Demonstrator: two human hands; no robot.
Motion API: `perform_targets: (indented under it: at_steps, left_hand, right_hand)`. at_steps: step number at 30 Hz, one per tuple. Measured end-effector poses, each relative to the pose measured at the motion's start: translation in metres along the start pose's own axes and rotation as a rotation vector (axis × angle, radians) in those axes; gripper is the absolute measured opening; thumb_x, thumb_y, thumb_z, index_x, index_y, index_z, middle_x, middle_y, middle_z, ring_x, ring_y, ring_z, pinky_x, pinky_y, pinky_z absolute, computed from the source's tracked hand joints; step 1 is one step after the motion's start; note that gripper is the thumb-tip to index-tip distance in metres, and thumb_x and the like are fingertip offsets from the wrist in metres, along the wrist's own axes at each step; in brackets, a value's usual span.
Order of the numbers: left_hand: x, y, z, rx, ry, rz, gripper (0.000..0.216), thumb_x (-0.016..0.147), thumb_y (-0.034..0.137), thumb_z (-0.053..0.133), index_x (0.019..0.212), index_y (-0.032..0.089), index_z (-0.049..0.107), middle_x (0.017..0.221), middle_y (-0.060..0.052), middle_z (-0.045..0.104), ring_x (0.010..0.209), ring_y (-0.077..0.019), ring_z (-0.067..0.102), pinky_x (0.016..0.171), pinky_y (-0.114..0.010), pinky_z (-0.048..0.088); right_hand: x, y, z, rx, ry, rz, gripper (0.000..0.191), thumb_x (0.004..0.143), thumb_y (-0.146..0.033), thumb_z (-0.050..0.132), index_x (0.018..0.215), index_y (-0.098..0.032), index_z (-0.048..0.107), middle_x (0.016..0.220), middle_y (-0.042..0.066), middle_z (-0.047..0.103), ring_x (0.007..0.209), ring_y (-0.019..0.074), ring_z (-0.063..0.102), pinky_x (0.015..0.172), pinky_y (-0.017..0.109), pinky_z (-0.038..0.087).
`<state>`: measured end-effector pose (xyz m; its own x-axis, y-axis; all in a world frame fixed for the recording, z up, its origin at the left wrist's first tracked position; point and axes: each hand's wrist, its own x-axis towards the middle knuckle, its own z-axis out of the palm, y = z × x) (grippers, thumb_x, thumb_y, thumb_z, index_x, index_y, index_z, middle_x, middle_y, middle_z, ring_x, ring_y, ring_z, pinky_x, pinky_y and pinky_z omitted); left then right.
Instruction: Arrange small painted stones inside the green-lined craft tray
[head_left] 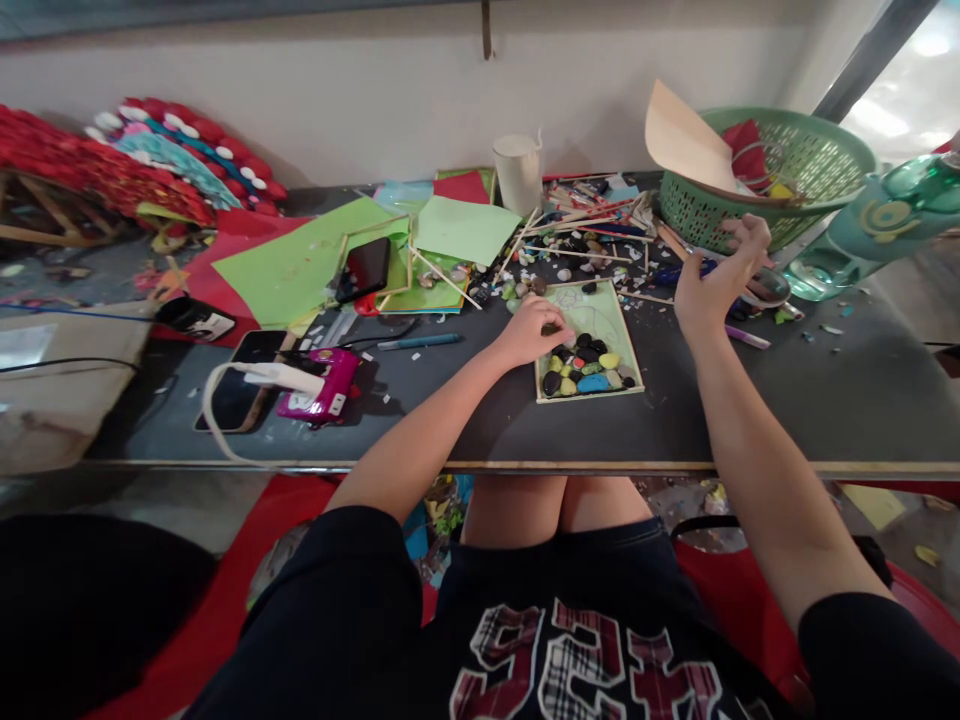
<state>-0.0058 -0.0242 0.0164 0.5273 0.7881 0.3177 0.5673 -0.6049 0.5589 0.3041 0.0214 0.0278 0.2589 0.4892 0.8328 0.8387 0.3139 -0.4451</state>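
A small pale-green panel (611, 318) with a thin light frame lies before me, with pencil-like lines on its upper part. Black, yellow, grey and blue pebbles (592, 383) cover its lower part. Over the panel's left edge, my left hand (534, 330) has its fingers curled together at the upper edge of the pebbles; whatever lies under the fingertips is hidden. My right hand (724, 272) is raised to the right of the panel, thumb and fingers apart, near the green basket (686, 210) and a roll of clear tape (766, 287).
Loose pebbles and sticks (585, 235) litter the back, beside a white cup (517, 172). Left are coloured paper sheets (292, 260), a phone (365, 268), a blue pen (420, 341) and a purple plug adapter (322, 385). A green bottle (862, 235) leans at right.
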Motion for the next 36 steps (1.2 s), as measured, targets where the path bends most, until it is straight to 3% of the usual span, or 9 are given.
perform_targets:
  at_steps: [7, 12, 16, 24, 29, 32, 36]
  left_hand:
    - [-0.003, 0.001, -0.002, 0.018, -0.001, 0.026, 0.028, 0.092, 0.045, 0.074, 0.075, 0.022, 0.071, 0.093, -0.007, 0.075, 0.105, -0.0269, 0.065, 0.101, -0.049, 0.054]
    - [-0.006, 0.005, -0.008, 0.165, 0.059, 0.145, 0.032, 0.098, 0.044, 0.065, 0.077, 0.021, 0.075, 0.123, -0.013, 0.072, 0.126, -0.0332, 0.061, 0.106, -0.052, 0.053]
    - [-0.005, 0.007, -0.009, 0.205, 0.073, 0.231, 0.039, 0.101, 0.047, 0.059, 0.076, 0.021, 0.075, 0.122, -0.014, 0.072, 0.125, -0.0325, 0.064, 0.109, -0.052, 0.054]
    - [-0.004, 0.003, 0.003, 0.117, 0.148, 0.132, 0.045, 0.096, 0.052, 0.064, 0.063, 0.022, 0.066, 0.117, -0.012, 0.073, 0.125, -0.0316, 0.063, 0.104, -0.048, 0.058]
    - [0.0, -0.003, 0.006, 0.054, 0.143, 0.057, 0.05, 0.089, 0.067, 0.068, 0.069, 0.022, 0.065, 0.125, -0.017, 0.068, 0.13, -0.0373, 0.058, 0.109, -0.059, 0.054]
    - [0.003, -0.009, 0.009, 0.031, 0.11, 0.031, 0.05, 0.089, 0.069, 0.067, 0.074, 0.022, 0.066, 0.125, -0.016, 0.068, 0.129, -0.0367, 0.059, 0.112, -0.058, 0.051]
    - [0.006, -0.019, 0.015, 0.029, 0.099, 0.015, 0.051, 0.086, 0.071, 0.069, 0.084, 0.02, 0.07, 0.122, -0.018, 0.068, 0.125, -0.0373, 0.062, 0.108, -0.056, 0.052]
  right_hand:
    - [-0.003, 0.001, 0.004, 0.039, -0.014, 0.012, 0.06, 0.089, -0.032, 0.057, 0.144, -0.025, 0.035, 0.131, 0.018, 0.056, 0.127, 0.037, 0.056, 0.109, 0.068, 0.046]
    - [-0.004, -0.002, 0.004, 0.055, -0.032, 0.039, 0.06, 0.088, -0.032, 0.057, 0.143, -0.025, 0.034, 0.133, 0.018, 0.054, 0.129, 0.038, 0.054, 0.111, 0.068, 0.043]
    - [-0.004, -0.006, 0.001, 0.057, -0.072, 0.045, 0.057, 0.089, -0.032, 0.056, 0.142, -0.025, 0.035, 0.133, 0.018, 0.054, 0.13, 0.0382, 0.052, 0.111, 0.068, 0.043]
    - [-0.005, -0.027, -0.003, 0.046, -0.04, -0.009, 0.057, 0.081, -0.013, 0.06, 0.133, -0.021, 0.04, 0.126, 0.017, 0.06, 0.117, 0.0307, 0.049, 0.107, 0.055, 0.048]
    - [-0.011, -0.031, 0.003, 0.049, -0.178, -0.021, 0.044, 0.095, -0.027, 0.062, 0.136, -0.033, 0.045, 0.132, 0.014, 0.062, 0.122, 0.0307, 0.044, 0.112, 0.054, 0.044]
    - [-0.018, -0.037, 0.01, 0.028, -0.276, -0.066, 0.038, 0.098, -0.037, 0.058, 0.135, -0.034, 0.051, 0.133, 0.012, 0.063, 0.127, 0.0329, 0.047, 0.115, 0.058, 0.04]
    - [-0.026, -0.057, 0.012, 0.041, -0.427, -0.124, 0.043, 0.097, -0.049, 0.057, 0.137, -0.033, 0.055, 0.136, 0.01, 0.063, 0.137, 0.0368, 0.047, 0.118, 0.066, 0.038]
